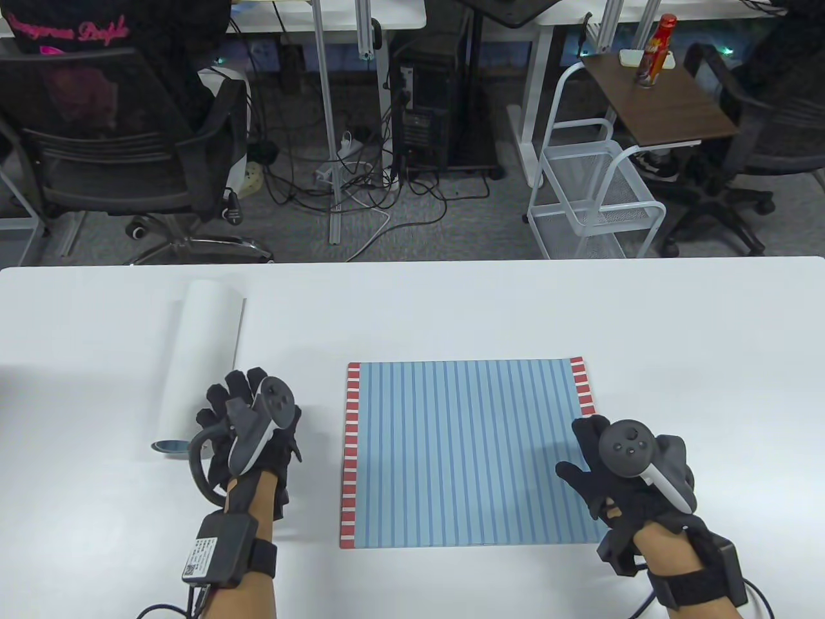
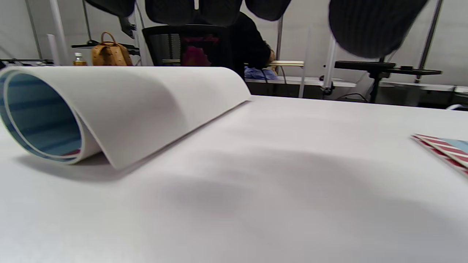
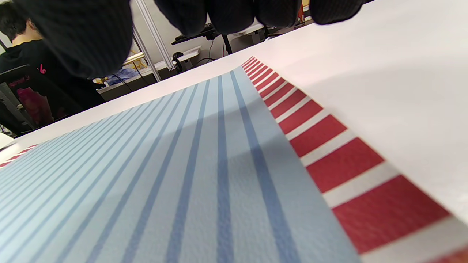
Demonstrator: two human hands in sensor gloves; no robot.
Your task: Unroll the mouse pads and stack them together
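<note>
On the white table [image 1: 451,309], left hand [image 1: 248,422] hovers beside rolled pad [image 1: 200,361].

Striped mouse pad [image 3: 204,175] flat on table [image 3: 395,73] — gloved fingers [image 3: 73,36] above.

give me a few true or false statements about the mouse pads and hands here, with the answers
1. The striped mouse pad lies flat on the table. True.
2. The white pad is fully unrolled. False: it is still rolled, with only its loose edge on the table.
3. The rolled pad lies to the left of the flat one. True.
4. The left hand grips the rolled pad. False: it is beside the roll's near end, nothing in its fingers.
5. The right hand is at the flat pad's right edge. True.
6. The two pads are stacked. False: they lie apart.
</note>
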